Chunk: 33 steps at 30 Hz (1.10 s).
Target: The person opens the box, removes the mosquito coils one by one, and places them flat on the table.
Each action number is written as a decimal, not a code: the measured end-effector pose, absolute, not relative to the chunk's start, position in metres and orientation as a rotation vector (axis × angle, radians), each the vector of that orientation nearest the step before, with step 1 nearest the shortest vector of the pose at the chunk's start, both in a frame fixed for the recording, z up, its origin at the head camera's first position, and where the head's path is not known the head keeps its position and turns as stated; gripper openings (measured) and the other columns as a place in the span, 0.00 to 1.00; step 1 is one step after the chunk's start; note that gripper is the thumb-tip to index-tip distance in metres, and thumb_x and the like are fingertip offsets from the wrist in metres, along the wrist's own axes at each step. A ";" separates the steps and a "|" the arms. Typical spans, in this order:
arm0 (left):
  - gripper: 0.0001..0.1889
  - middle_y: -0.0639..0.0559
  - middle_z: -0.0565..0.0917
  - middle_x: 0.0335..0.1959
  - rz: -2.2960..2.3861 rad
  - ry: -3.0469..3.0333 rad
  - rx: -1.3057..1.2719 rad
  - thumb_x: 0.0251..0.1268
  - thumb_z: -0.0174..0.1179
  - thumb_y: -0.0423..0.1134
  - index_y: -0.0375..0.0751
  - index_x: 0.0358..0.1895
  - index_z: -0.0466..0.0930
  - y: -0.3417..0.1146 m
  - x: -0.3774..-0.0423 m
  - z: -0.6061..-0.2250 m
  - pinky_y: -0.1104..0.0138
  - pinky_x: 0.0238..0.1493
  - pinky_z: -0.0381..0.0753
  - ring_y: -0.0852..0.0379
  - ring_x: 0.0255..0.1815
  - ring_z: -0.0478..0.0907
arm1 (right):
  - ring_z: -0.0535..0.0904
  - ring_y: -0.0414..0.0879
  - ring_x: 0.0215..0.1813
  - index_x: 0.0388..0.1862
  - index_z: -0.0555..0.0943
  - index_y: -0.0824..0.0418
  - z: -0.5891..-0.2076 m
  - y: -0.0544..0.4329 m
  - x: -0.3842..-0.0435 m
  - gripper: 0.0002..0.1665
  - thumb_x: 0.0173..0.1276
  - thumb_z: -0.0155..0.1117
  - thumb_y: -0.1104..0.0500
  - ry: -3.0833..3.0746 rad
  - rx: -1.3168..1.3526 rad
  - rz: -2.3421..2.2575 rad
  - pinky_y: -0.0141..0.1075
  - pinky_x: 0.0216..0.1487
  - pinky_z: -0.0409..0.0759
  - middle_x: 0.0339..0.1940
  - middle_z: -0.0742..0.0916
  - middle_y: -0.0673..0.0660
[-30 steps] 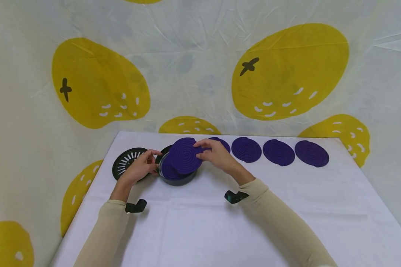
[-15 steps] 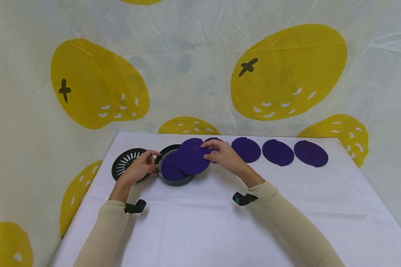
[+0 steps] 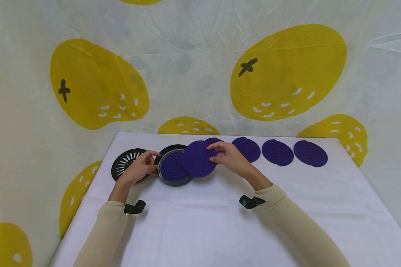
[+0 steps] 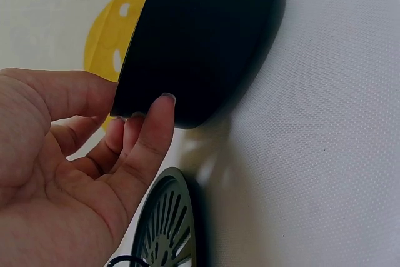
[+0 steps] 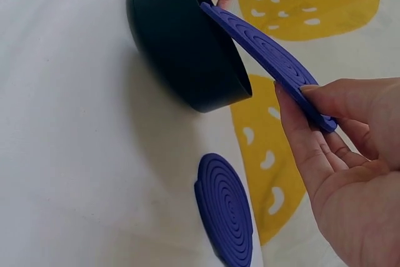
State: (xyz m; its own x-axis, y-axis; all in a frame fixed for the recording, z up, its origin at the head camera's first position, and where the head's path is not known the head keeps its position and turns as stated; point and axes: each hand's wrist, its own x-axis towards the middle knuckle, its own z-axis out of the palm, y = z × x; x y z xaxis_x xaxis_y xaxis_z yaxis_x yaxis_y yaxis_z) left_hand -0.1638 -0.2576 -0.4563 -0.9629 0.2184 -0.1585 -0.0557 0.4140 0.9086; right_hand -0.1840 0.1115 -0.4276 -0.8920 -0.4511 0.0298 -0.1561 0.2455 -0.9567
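A round dark container (image 3: 175, 182) stands at the back left of the table, with a purple spiral coaster (image 3: 173, 165) lying inside it. My left hand (image 3: 138, 168) pinches the container's left rim between thumb and fingers; the left wrist view shows this grip on the dark wall (image 4: 200, 42). Between the thumb and fingertips of my right hand (image 3: 230, 159) is a second purple spiral coaster (image 3: 198, 159), held tilted by its edge. It overlaps the container's right rim in the head view. From the right wrist, this coaster (image 5: 269, 54) appears beside the container (image 5: 181, 42).
Several more purple coasters lie in a row along the back edge, among them one (image 3: 278, 152) and the rightmost one (image 3: 310, 153); another is partly behind my right hand. A dark slotted disc (image 3: 125, 162) lies left of the container. A patterned curtain hangs behind the white table (image 3: 194, 230).
My right hand has moved to the right with its coaster, from over the container to its right rim. More of the coaster inside now shows. The left hand stays on the rim.
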 end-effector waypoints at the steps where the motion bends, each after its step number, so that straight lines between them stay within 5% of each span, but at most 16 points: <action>1: 0.25 0.44 0.67 0.38 1.567 2.420 0.141 0.68 0.57 0.24 0.35 0.68 0.68 -0.258 -0.164 -0.456 0.54 0.45 0.88 0.47 0.40 0.75 | 0.79 0.42 0.36 0.60 0.81 0.63 -0.428 0.112 -0.183 0.23 0.66 0.70 0.66 2.272 -0.561 -1.691 0.31 0.42 0.83 0.49 0.82 0.63; 12: 0.26 0.45 0.67 0.38 1.576 2.420 0.144 0.68 0.57 0.23 0.34 0.68 0.68 -0.257 -0.164 -0.457 0.55 0.44 0.88 0.47 0.40 0.75 | 0.81 0.44 0.41 0.59 0.81 0.61 -0.431 0.123 -0.177 0.22 0.65 0.70 0.67 2.282 -0.530 -1.689 0.31 0.43 0.85 0.59 0.80 0.61; 23: 0.26 0.44 0.67 0.38 1.572 2.414 0.129 0.69 0.57 0.24 0.36 0.69 0.68 -0.258 -0.166 -0.459 0.56 0.45 0.88 0.47 0.40 0.76 | 0.76 0.41 0.29 0.59 0.82 0.60 -0.433 0.132 -0.174 0.22 0.65 0.70 0.66 2.302 -0.525 -1.670 0.31 0.41 0.84 0.52 0.81 0.62; 33: 0.25 0.44 0.67 0.39 1.564 2.417 0.128 0.70 0.56 0.24 0.36 0.69 0.67 -0.257 -0.165 -0.457 0.58 0.44 0.88 0.47 0.40 0.75 | 0.85 0.44 0.39 0.60 0.81 0.60 -0.438 0.144 -0.173 0.22 0.67 0.65 0.68 2.253 -0.537 -1.653 0.34 0.45 0.85 0.56 0.81 0.63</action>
